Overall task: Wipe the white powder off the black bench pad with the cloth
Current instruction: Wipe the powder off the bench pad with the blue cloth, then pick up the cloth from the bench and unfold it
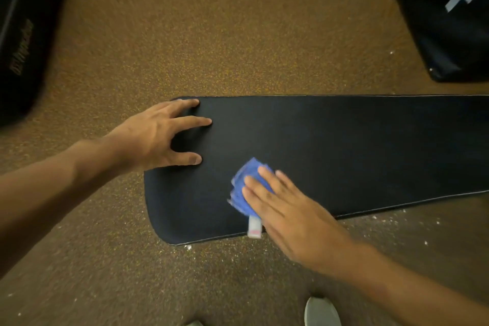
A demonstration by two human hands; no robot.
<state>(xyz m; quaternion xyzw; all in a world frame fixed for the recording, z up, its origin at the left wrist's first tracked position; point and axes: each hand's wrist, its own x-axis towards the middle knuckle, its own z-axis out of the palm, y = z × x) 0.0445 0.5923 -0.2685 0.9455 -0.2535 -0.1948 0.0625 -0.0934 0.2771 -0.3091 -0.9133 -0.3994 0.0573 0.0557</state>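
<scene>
A long black bench pad (344, 145) stretches from the middle of the view to the right edge. My right hand (291, 212) lies flat on a bunched blue cloth (246, 182) with a white tag, pressing it onto the pad near its front edge. The cloth looks blurred. My left hand (158, 135) rests with spread fingers on the pad's left end, holding nothing. The pad's surface looks dark, with no white powder I can make out on it. White specks (391, 219) lie on the floor along the pad's front edge.
Speckled brown rubber flooring (211, 34) surrounds the pad. A black padded box with white numbers (449, 13) stands at the top right. Another dark box (23, 34) stands at the left. A pale shoe tip (321, 311) shows at the bottom.
</scene>
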